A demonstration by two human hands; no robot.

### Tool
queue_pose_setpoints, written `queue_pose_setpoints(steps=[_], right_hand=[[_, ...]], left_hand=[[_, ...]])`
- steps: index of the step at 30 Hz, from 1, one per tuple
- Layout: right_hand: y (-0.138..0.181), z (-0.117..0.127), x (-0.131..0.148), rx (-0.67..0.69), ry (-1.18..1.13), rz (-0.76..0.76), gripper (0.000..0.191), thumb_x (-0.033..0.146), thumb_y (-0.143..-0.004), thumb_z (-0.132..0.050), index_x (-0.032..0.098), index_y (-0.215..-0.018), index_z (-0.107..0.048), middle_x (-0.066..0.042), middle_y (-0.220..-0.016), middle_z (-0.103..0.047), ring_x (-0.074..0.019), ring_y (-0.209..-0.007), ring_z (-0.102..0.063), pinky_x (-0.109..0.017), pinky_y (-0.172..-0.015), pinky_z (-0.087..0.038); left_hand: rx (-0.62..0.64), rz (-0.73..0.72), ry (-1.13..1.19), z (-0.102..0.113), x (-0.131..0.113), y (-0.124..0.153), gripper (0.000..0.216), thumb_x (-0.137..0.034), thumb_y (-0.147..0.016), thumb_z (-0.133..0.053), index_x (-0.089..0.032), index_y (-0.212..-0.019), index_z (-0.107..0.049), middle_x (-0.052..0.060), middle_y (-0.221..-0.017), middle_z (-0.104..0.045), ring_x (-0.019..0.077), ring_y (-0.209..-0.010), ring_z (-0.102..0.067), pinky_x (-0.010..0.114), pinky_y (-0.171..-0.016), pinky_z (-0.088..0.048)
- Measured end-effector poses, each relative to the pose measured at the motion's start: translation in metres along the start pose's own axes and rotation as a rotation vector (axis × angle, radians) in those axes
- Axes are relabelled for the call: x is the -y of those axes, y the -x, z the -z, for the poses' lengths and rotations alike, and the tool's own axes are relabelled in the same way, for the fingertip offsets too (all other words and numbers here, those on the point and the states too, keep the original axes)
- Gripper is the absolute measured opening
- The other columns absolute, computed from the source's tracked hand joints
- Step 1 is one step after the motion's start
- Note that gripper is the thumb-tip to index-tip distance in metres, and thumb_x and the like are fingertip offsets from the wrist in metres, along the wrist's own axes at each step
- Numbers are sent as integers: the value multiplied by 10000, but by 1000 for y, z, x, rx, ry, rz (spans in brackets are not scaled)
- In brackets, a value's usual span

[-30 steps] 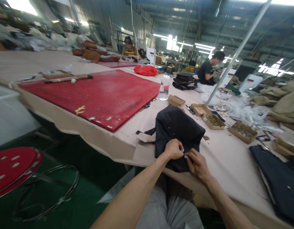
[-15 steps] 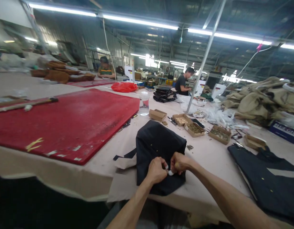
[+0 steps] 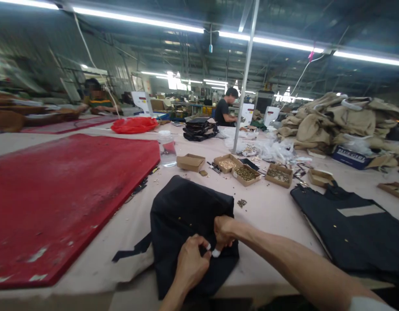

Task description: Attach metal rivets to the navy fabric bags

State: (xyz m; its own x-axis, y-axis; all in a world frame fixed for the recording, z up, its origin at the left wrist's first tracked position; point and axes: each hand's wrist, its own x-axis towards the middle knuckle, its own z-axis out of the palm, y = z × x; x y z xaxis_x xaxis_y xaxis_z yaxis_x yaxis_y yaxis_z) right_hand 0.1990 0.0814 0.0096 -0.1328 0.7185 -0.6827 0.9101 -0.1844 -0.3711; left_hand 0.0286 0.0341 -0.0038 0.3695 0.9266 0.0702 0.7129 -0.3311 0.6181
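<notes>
A folded piece of black fabric [image 3: 183, 216] with small brass studs lies on the pale table right before me. My left hand [image 3: 191, 263] rests on its near part, fingers curled in a pinch. My right hand [image 3: 224, 231] meets it from the right, also pinched, white tape on the fingertips. Both pinch the same spot of the black fabric; whatever small thing sits between the fingertips is too small to make out.
A large red mat [image 3: 56, 194] covers the table's left. Open cardboard boxes of brass studs [image 3: 246, 173] sit beyond the fabric, with a plastic cup [image 3: 167, 149]. Another black piece [image 3: 351, 224] lies right. Beige garments [image 3: 342, 119] are piled far right. Two people work at the back.
My view has swung right and lifted, so the stool and floor are gone. Both hands have stayed pinched together on the black fabric, now lower in view.
</notes>
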Motion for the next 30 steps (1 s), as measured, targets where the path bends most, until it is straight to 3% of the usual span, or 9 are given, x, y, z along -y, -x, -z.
queue_pose_setpoints(steps=[4, 7, 10, 14, 17, 20, 22, 24, 30], right_hand=[[2, 0, -1, -41, -10, 18, 319, 242, -519, -900, 151, -528, -595, -1, -482, -624, -165, -483, -643, -213, -453, -499], [15, -11, -10, -203, -42, 48, 263, 235, -515, -889, 150, -596, -654, -21, -516, -648, -174, -523, -657, -194, -445, -452], [32, -29, -30, -396, -157, 160, 232, 255, -549, -855, 148, -678, -695, -31, -567, -671, -157, -533, -633, -186, -435, -382], [56, -39, -67, -478, -344, 274, 69, 213, -672, -711, 151, -697, -691, -15, -605, -668, -124, -546, -592, -186, -472, -364], [65, -21, -92, -810, -360, 212, 111, 256, -723, -665, 171, -788, -695, -40, -707, -686, -156, -645, -611, -224, -578, -432], [60, 7, -100, -1170, -282, 194, 323, 272, -701, -694, 193, -1014, -691, -87, -940, -702, -221, -851, -625, -305, -757, -483], [55, 19, -89, -1177, -269, 307, 359, 234, -729, -650, 192, -1085, -680, -91, -980, -700, -231, -892, -620, -323, -802, -488], [51, 20, -66, -1075, -284, 484, 296, 180, -789, -550, 201, -1046, -695, -64, -907, -708, -210, -836, -626, -298, -774, -492], [55, -28, 7, -850, -193, 1070, 342, 88, -830, -492, 239, -1057, -698, -50, -959, -709, -189, -882, -636, -289, -815, -488]], left_hand=[[-34, -25, 0, 5, -4, 6, 98, -122, -708, -665, -203, -763, -657, 15, -837, -646, 193, -902, -606, 305, -864, -427], [-80, -28, -5, 4, -9, 12, 99, -122, -702, -671, -203, -756, -652, 12, -836, -642, 192, -911, -605, 307, -868, -424], [-92, -18, -31, 1, -12, 18, 92, -137, -694, -694, -193, -752, -650, 11, -828, -634, 180, -870, -593, 302, -840, -426], [-50, -3, -27, -5, -15, 22, 84, -172, -711, -711, -190, -779, -665, 16, -862, -643, 174, -889, -590, 297, -856, -427], [-40, -2, -30, -9, -15, 23, 80, -184, -729, -701, -197, -800, -666, 15, -877, -645, 174, -907, -586, 305, -891, -427], [-73, -15, -52, -11, -16, 25, 76, -183, -729, -690, -208, -785, -646, 3, -861, -643, 170, -896, -589, 327, -966, -411], [-101, -25, -74, -11, -16, 27, 63, -182, -739, -669, -215, -776, -630, 3, -859, -645, 172, -894, -598, 345, -1023, -389], [-128, -27, -103, -12, -15, 28, 63, -186, -750, -646, -224, -797, -629, 21, -906, -657, 191, -941, -609, 361, -1050, -380], [-1, 87, -132, -21, -2, 25, 170, -264, -807, -579, -201, -939, -664, 104, -974, -701, 265, -969, -651, 348, -860, -471]])
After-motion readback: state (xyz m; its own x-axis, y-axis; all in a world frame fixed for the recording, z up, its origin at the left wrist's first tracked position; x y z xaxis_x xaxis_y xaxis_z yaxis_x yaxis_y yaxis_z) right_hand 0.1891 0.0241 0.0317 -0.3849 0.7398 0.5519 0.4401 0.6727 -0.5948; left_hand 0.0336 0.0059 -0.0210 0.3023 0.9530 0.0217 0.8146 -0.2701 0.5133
